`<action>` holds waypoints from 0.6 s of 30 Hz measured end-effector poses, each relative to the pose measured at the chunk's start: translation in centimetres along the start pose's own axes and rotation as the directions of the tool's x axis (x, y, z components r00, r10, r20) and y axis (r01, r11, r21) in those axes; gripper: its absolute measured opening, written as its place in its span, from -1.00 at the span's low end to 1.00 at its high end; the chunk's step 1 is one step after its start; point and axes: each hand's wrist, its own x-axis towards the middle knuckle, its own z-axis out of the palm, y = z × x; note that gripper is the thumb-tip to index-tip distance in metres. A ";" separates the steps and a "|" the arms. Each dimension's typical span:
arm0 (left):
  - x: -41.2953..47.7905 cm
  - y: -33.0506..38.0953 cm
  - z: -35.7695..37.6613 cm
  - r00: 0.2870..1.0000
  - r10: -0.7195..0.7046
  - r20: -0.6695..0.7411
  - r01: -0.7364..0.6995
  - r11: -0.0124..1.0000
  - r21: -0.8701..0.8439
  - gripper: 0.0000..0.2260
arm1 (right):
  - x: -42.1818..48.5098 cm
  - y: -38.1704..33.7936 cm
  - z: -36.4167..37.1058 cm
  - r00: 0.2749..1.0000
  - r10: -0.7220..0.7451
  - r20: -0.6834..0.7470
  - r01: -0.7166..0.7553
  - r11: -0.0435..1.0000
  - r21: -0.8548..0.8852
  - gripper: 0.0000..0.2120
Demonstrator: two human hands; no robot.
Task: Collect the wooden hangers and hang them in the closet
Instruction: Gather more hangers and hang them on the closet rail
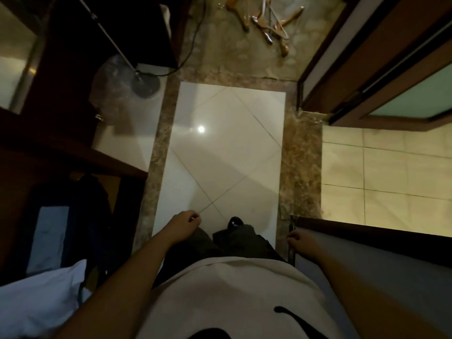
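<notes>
- white shirt [232, 289] fills the bottom of the view, with dark trousers and one dark shoe [234, 222] below it on the floor.
- left hand [184, 225] hangs in front of the thigh, fingers loosely curled and holding nothing.
- right hand [302, 242] sits at the edge of a dark upright strip [291, 253] on the right wall; its fingers are curled, but whether they grip the strip cannot be told.
- wooden hangers [266, 23] lie in a loose, tangled pile on the marbled floor [220, 45] at the far end of the passage, well apart from both hands.
- their long axes cross one another: the leftmost runs from upper left to lower right, one on the right slants down to the left, and another stretches toward the camera; metal hooks glint among them.
- white tiles [227, 143], framed by a brown marbled border, form an open lane from the feet toward the pile.
- closet [61, 148] of dark wood bounds the lane on the left, with a dark garment [80, 216] hanging inside it.
- round fan base [145, 83] stands left of the lane, and a black cable [195, 37] curves from it near the pile.
- sliding door [403, 94] with frosted glass and a wooden frame bounds the right side; beige tiles lie beyond it.
</notes>
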 end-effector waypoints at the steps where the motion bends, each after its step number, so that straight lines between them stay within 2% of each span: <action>1: 0.8 1.3 0.0 1.000 0.010 0.008 -0.010 1.000 0.013 -0.74 | 0.6 0.0 -1.0 1.000 0.005 -0.016 -0.005 1.000 0.027 -0.74; 6: 4.3 5.0 -2.1 0.999 0.018 0.033 -0.020 0.998 0.062 -0.73 | 3.6 -2.0 -5.6 0.998 -0.005 -0.057 0.010 0.995 0.100 -0.77; 10: 7.0 5.2 -5.9 0.998 -0.038 0.041 0.037 0.999 0.034 -0.75 | 6.4 -6.2 -8.2 0.998 -0.027 -0.048 0.033 0.992 0.121 -0.76; 13: 9.0 4.9 -9.3 0.994 -0.106 0.031 0.105 0.994 0.025 -0.80 | 8.9 -10.7 -9.8 0.998 -0.044 -0.047 0.051 0.989 0.141 -0.74; 18: 12.5 6.2 -17.0 0.988 -0.150 0.032 0.150 0.989 0.007 -0.76 | 12.5 -22.6 -13.5 0.982 -0.188 0.017 0.188 0.982 0.015 -0.74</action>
